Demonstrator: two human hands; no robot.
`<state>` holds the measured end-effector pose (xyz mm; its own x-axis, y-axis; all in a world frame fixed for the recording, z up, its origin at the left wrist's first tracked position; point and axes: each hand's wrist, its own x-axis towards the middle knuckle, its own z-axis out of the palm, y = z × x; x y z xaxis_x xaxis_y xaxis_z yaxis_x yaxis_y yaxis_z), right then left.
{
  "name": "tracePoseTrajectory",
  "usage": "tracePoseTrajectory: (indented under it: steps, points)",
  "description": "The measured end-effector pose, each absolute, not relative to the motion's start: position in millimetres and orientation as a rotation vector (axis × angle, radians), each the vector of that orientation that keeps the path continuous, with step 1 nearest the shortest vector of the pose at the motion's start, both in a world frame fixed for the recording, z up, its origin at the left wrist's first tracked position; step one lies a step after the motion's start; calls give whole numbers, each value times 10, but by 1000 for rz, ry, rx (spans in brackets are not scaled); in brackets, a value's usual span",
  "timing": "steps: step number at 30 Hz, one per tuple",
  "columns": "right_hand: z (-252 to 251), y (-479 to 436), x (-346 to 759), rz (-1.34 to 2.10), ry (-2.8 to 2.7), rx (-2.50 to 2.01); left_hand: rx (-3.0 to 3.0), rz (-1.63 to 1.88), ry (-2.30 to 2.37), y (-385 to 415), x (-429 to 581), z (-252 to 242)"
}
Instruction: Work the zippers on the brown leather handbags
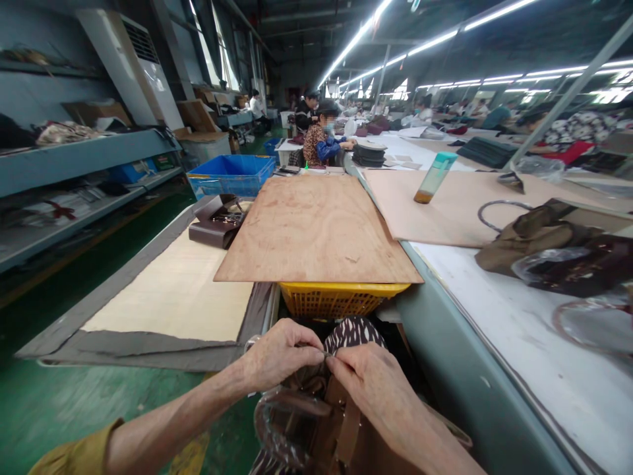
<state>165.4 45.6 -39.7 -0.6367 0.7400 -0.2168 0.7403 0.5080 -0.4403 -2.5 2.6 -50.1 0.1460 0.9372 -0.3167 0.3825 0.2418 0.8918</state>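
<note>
A brown handbag [341, 422] rests in my lap below both hands, with a clear-plastic-wrapped handle [291, 409] at its left. Thumb and finger of my left hand [279, 356] are pinched together above the bag. My right hand [373, 382] is closed too, its fingertips meeting those of the left. Between them shows a thin dark strip [326, 354], mostly covered by the fingers; whether it belongs to the bag I cannot tell. The lower part of the bag runs out of the picture.
A plywood board [321, 224] lies across a yellow basket [341, 300] ahead. At left, a dark brown leather piece [212, 227] sits on a cream-covered table [173, 297]. On the right bench [475, 316] are a bottle [435, 178] and brown bags [534, 237]. A co-worker [316, 142] sits beyond.
</note>
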Motion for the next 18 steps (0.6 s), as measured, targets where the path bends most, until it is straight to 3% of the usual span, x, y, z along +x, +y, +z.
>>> tracePoseTrajectory:
  steps: [9, 13, 18]
  points:
    - [-381, 451, 1711, -689, 2725, 1315, 1318, 510, 1278, 92, -29, -481]
    - [-277, 588, 2024, -816, 2721, 1146, 1347, 487, 1350, 98, -83, -544]
    - [-203, 629, 2375, -965, 2576, 1254, 1355, 507, 1383, 43, -119, -598]
